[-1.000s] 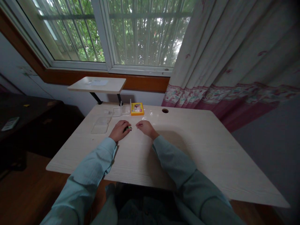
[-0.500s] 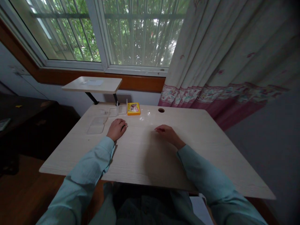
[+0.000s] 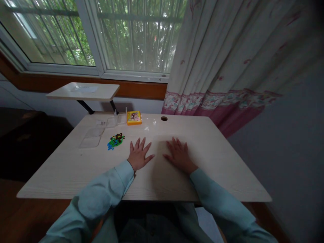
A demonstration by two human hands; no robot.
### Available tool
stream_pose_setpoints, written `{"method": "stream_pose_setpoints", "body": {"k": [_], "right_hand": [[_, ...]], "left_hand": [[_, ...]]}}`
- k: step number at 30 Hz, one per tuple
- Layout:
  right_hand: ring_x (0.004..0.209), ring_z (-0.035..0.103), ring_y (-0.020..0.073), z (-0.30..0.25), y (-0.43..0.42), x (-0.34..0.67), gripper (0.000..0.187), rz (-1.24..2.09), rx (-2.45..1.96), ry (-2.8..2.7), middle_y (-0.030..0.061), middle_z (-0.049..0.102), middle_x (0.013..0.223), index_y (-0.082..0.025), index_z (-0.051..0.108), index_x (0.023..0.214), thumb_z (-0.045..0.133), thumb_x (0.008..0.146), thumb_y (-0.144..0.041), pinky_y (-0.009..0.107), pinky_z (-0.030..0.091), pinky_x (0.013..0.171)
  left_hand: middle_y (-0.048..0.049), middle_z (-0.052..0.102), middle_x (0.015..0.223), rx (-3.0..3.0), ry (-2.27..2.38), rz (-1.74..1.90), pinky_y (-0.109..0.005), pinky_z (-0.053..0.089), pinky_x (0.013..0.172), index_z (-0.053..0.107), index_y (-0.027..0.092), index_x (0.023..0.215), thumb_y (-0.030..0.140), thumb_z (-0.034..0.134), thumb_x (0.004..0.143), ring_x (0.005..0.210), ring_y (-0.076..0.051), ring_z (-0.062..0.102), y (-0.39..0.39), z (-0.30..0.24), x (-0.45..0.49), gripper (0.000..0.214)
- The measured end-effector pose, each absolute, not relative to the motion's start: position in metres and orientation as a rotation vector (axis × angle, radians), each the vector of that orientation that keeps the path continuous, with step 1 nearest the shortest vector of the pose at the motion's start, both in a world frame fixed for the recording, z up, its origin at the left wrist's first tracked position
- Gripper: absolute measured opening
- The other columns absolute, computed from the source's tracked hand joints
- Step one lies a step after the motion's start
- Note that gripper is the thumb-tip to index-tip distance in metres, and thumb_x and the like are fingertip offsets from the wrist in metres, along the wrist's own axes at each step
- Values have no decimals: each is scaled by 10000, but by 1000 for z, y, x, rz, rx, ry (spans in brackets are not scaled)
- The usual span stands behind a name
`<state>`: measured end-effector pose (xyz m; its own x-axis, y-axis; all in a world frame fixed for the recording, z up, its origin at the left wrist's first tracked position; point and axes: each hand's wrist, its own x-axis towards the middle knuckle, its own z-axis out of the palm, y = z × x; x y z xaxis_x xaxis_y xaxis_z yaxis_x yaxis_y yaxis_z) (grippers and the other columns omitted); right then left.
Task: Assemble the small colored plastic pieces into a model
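My left hand (image 3: 138,156) lies palm down on the pale desk (image 3: 152,182), fingers spread, holding nothing. To its right, my right hand (image 3: 179,156) also rests flat with the fingers apart and nothing in it. Left of my left hand, and not touching it, is a small pile of colourful pieces (image 3: 115,141) in blue, green, brown and yellow. They are too small for me to make out their kind. Beyond the pile stand clear plastic boxes with raised lids, and an open clear case (image 3: 91,137) lies to the left. An orange-yellow box (image 3: 134,118) with a printed picture sits behind.
A small raised shelf (image 3: 86,91) on black legs stands at the desk's back left. A round cable hole (image 3: 164,118) is near the back edge. The curtain (image 3: 202,98) hangs behind the desk on the right, beside the window.
My left hand has moved right and nearer to me, uncovering the colourful pile. Both hands have opened from a curled shape and now lie flat. The view has shifted slightly right.
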<state>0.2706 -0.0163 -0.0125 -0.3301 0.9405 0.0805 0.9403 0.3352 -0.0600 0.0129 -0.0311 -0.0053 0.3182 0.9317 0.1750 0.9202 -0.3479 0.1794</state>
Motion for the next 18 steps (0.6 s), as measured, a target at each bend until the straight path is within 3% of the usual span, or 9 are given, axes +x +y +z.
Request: {"method": "stream_pose_setpoints", "body": {"k": [18], "right_hand": [[1480,120,325,-12,-17,270,787,31,-1760,-2474,120,187,1600,-282,308,1497,203,874,-752,632,44,1139]], "left_hand": [[-83,290,1568,2529,1820,372,-649,124,1131,409,326,1440,619,368,917,1456,-360,197,-30,-13,17,601]]}}
